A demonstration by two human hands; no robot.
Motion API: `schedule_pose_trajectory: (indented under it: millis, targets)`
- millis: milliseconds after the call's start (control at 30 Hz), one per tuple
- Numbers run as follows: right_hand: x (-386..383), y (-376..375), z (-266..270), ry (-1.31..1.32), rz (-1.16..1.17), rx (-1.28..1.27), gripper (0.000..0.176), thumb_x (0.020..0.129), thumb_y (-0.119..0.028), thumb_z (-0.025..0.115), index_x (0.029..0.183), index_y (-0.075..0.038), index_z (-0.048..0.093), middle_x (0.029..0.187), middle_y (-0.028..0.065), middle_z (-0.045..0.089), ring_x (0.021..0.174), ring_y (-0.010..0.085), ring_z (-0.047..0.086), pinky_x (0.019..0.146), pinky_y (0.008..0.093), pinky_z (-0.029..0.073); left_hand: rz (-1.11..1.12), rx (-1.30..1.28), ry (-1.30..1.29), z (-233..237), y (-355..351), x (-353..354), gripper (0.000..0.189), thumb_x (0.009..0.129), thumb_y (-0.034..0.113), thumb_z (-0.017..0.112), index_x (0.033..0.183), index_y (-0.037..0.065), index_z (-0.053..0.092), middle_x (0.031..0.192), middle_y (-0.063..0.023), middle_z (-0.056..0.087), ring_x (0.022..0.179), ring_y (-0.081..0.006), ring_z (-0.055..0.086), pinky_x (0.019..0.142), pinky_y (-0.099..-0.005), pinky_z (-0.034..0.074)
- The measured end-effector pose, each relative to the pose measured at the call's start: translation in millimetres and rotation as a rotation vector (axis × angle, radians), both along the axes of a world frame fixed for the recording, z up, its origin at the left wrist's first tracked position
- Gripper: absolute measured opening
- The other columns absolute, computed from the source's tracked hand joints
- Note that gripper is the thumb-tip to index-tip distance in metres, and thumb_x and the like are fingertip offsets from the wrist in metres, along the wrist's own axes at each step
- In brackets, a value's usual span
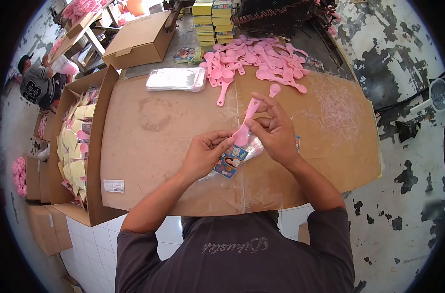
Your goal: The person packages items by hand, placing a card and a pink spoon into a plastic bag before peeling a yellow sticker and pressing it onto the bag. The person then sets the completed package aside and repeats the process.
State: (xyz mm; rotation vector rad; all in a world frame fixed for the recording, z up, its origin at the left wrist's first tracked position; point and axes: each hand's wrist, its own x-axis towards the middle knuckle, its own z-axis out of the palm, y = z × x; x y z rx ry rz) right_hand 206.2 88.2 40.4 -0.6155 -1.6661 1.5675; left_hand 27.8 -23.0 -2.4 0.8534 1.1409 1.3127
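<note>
Head view: hands hold spoon well within edges of cardboard.

You are in a packing workshop; the cardboard-covered worktop before you carries heaped pink plastic spoons; an open carton of carded packs stands at your left; the floor beyond is patchy and worn.
</note>
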Motion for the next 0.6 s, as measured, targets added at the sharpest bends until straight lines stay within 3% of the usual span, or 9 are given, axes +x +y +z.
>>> schedule_pose_trajectory:
  millis: [233, 333, 433, 500, 567, 600]
  targets:
    - [5, 0, -13, -0.155, -0.009, 0.25, 0.043, 0.098, -0.006, 0.07, 0.139, -0.003, 0.056, 0.116, 0.0117, 0.071, 0.095, 0.0147, 0.071, 0.08, 0.0291, 0.056, 0.02, 0.04, 0.049, -8, -1, -2, 0.029, 0.105, 0.016, 0.065, 0.125, -0.005, 0.068, 0.103, -0.0078, 0.077, 0.089, -0.0066, 0.068, 0.074, -0.023, 0.056]
    - [11, 5, -17, -0.225, 0.167, 0.493, 0.033, 0.097, -0.009, 0.07, 0.129, -0.003, 0.064, 0.121, 0.012, 0.071, 0.103, 0.0171, 0.069, 0.086, 0.0323, 0.055, -0.015, 0.022, 0.003, -1, -2, -6, 0.028, 0.106, 0.018, 0.063, 0.123, -0.004, 0.069, 0.1, -0.0064, 0.076, 0.087, -0.0066, 0.068, 0.073, -0.0227, 0.055]
    - [13, 8, -7, -0.263, 0.123, 0.336, 0.024, 0.096, -0.011, 0.072, 0.119, -0.003, 0.07, 0.122, 0.0122, 0.07, 0.111, 0.0207, 0.066, 0.094, 0.0349, 0.052, -0.039, -0.024, -0.092, 5, -4, -7, 0.024, 0.108, 0.018, 0.06, 0.12, -0.001, 0.068, 0.097, -0.0064, 0.075, 0.08, -0.0075, 0.069, 0.067, -0.0232, 0.055]
    - [9, 11, 7, -0.086, 0.173, 0.141, 0.018, 0.096, -0.012, 0.072, 0.113, -0.004, 0.072, 0.122, 0.0129, 0.069, 0.113, 0.0222, 0.065, 0.096, 0.0354, 0.051, -0.077, -0.028, -0.132, 5, -5, -6, 0.023, 0.108, 0.018, 0.059, 0.12, 0.0, 0.067, 0.096, -0.0062, 0.075, 0.076, -0.0081, 0.069, 0.064, -0.0235, 0.055]
    - [8, 13, 21, -0.056, 0.257, 0.222, 0.015, 0.096, -0.009, 0.071, 0.11, -0.004, 0.073, 0.121, 0.0122, 0.069, 0.116, 0.024, 0.065, 0.099, 0.037, 0.05, -0.141, -0.001, -0.126, 6, -5, -6, 0.024, 0.108, 0.019, 0.059, 0.122, 0.001, 0.066, 0.095, -0.0056, 0.075, 0.074, -0.0084, 0.069, 0.062, -0.0236, 0.055]
    - [8, 14, 27, -0.116, 0.316, 0.4, 0.016, 0.096, -0.007, 0.07, 0.111, -0.004, 0.073, 0.121, 0.0112, 0.069, 0.116, 0.025, 0.065, 0.101, 0.0383, 0.05, -0.18, -0.007, -0.148, 7, -5, -8, 0.026, 0.108, 0.018, 0.06, 0.125, 0.0, 0.064, 0.098, -0.0061, 0.074, 0.081, -0.009, 0.069, 0.068, -0.0239, 0.055]
